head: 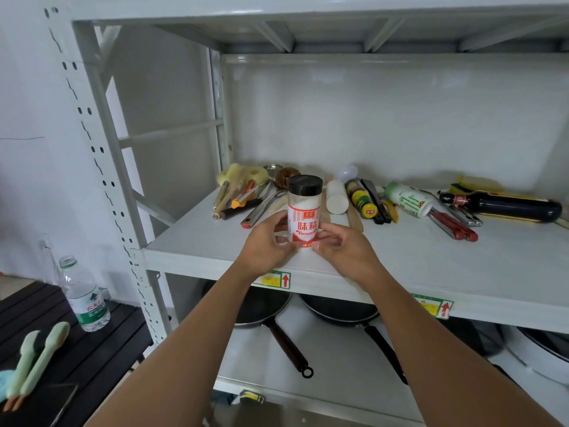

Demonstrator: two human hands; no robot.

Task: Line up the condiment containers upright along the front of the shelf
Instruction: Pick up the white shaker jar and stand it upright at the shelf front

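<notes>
1. MSG jar (304, 211) held upright at the shelf (431, 260) front edge, clasped between left hand (271, 241) and right hand (341, 245).
2. Base contact apparently made; unclear.
3. Remaining containers lie toppled behind, nearer the right hand.

The front strip of the shelf (431, 266) lies open on the right. Behind it, toppled bottles (409, 200) and utensils (246, 198) crowd the back, blocking reach toward the wall.

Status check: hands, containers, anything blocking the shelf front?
Left hand and right hand both grip black-capped red-label seasoning jar, upright at white metal shelf front. Dark sauce bottle, yellow-capped bottle lying behind. Nothing blocking.
</notes>
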